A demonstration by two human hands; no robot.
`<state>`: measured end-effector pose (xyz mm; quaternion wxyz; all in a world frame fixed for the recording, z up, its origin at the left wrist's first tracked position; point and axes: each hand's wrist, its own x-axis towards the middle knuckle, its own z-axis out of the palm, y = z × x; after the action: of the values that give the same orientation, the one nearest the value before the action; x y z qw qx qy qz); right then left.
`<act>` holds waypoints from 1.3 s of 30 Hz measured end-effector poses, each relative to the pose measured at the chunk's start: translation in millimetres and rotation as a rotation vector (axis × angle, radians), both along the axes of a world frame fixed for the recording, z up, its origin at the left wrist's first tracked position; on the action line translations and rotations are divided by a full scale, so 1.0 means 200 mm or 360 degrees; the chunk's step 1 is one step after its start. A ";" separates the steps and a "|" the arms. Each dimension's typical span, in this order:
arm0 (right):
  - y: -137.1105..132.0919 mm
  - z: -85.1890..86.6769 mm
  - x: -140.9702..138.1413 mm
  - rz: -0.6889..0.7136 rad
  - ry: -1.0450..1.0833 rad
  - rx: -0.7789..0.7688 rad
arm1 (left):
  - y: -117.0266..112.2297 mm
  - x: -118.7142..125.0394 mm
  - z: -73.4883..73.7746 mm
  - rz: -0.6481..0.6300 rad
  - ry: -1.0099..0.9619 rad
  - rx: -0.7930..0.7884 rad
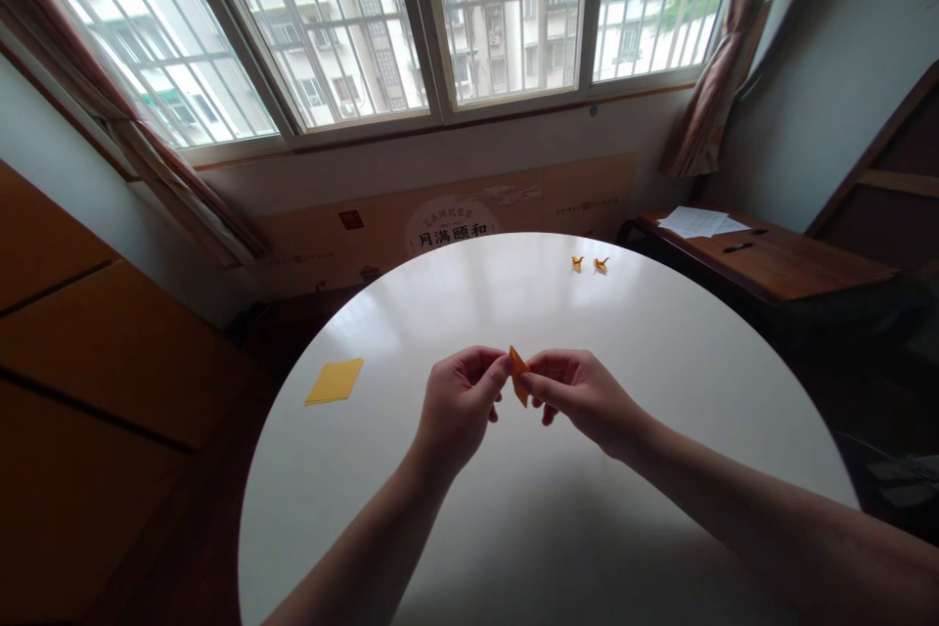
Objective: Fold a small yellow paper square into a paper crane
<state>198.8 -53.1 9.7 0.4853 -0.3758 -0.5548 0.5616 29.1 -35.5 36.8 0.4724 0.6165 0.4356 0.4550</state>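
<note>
Between my two hands, above the middle of the white table, is a small folded piece of orange paper (519,381), narrow and pointed at both ends. My left hand (462,401) pinches its left edge between thumb and fingers. From the other side my right hand (576,391) grips it the same way, thumb on the near face. The fingertips cover part of its folds. A stack of yellow-orange square paper (335,381) lies to the left of my hands. Two small folded paper birds (577,264) stand near the table's far edge, right of centre.
The round white table (660,342) reaches from me towards a wall with barred windows (506,10). Beyond its far right edge stands a low wooden table (799,259) with white sheets (704,222) on it. A wooden cabinet (110,352) is at the left.
</note>
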 end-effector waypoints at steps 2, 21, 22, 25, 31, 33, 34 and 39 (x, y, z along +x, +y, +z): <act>0.00 0.00 0.00 0.0000 -0.0006 0.0009 | 0.00 0.00 0.00 0.0045 -0.0012 0.0003; 0.01 0.00 -0.02 -0.0224 0.0156 -0.0082 | -0.01 0.01 -0.02 0.0075 0.0109 0.0118; 0.01 0.00 -0.01 -0.0272 0.0192 -0.0080 | -0.01 0.01 -0.03 0.0034 0.0138 0.0108; 0.03 0.00 0.00 -0.0394 0.0307 -0.0072 | -0.01 0.01 -0.05 -0.0079 0.0294 0.0138; 0.04 0.01 0.03 -0.0379 0.0093 0.0075 | -0.02 0.00 -0.03 0.0217 0.0340 0.0535; 0.03 0.01 0.02 -0.0329 -0.0048 0.0171 | -0.03 -0.01 -0.01 0.0205 0.0383 0.0703; 0.02 0.01 0.02 -0.0308 -0.0099 0.0209 | -0.03 -0.01 -0.01 0.0176 0.0413 0.0773; 0.00 0.02 0.00 -0.0278 -0.0166 0.0290 | -0.03 0.00 -0.01 0.0118 0.0434 0.0811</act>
<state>199.0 -53.1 13.6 0.5348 -0.4058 -0.5932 0.4443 28.6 -42.4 34.8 0.2224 0.7543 0.3890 0.4798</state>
